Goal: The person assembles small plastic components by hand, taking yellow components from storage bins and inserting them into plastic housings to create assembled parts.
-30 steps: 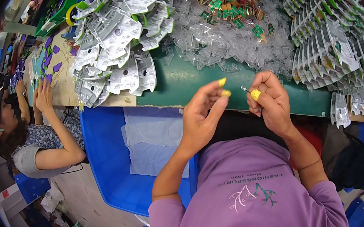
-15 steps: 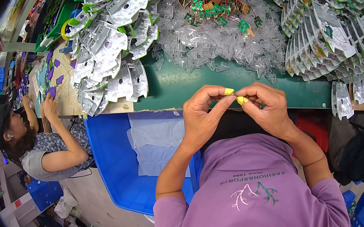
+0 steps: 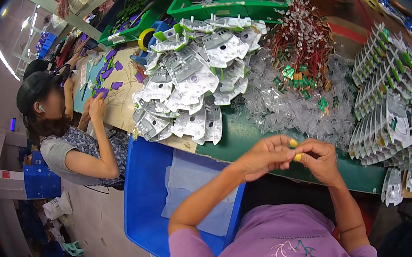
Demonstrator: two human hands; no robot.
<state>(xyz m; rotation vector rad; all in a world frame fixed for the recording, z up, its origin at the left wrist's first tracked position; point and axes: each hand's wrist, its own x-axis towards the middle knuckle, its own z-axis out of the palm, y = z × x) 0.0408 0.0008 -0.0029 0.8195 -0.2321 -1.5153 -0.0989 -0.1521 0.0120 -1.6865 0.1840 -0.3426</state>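
Note:
My left hand [image 3: 267, 158] and my right hand [image 3: 320, 159] meet fingertip to fingertip above the near edge of the green tabletop [image 3: 241, 142]. Yellow wraps cover some of the fingertips. Both hands are closed in a pinch; whatever lies between the fingers is hidden or too small to name. Just beyond them spreads a heap of clear plastic pieces [image 3: 287, 112]. On top of its far part lie small green circuit boards [image 3: 304, 82] with a tangle of red wires [image 3: 303, 37].
White-and-green plastic shells [image 3: 186, 79] are piled left of the heap, with more shells stacked in rows [image 3: 396, 108] at right. A blue bin [image 3: 138, 189] stands below the table's edge. Green trays [image 3: 231, 6] sit at the back. A co-worker [image 3: 84, 149] handles purple pieces at left.
The view has swung left and up, so the scene sits further right and lower, with more of the back trays showing. My hands stay together, still pinching.

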